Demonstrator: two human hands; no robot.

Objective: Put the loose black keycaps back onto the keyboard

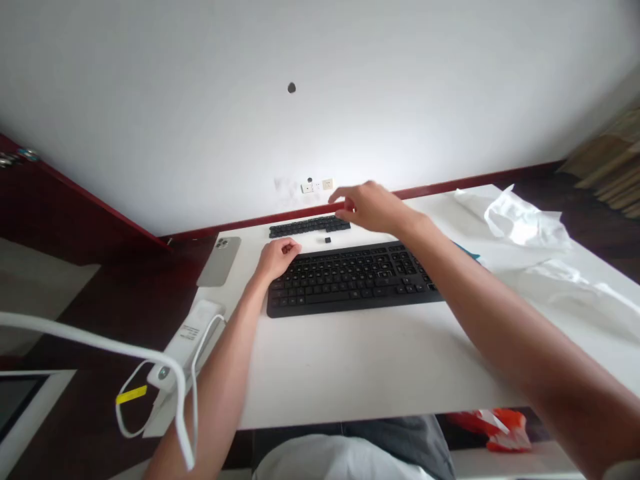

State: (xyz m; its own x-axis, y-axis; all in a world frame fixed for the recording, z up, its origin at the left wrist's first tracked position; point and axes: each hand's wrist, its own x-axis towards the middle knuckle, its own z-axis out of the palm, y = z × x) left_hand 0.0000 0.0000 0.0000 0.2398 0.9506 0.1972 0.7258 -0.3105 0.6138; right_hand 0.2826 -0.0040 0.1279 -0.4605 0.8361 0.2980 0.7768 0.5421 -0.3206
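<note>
A black keyboard [345,279] lies on the white table, with several keycaps off and their sockets showing at its right part. My left hand [278,257] rests at its upper left corner, fingers curled; whatever they hold, if anything, is hidden. Beyond the keyboard, loose black keycaps [305,227] lie in rows. A single black keycap [328,240] sits apart, between those rows and the keyboard. My right hand [367,205] hovers over the right end of the rows, thumb and index finger apart, with nothing visible between them.
A grey phone [219,261] lies at the table's left edge. Nearer me is a white power strip [187,340] with a looping white cable [100,339]. Crumpled white plastic bags [525,223] lie on the right. A wall with sockets [317,187] stands behind the table.
</note>
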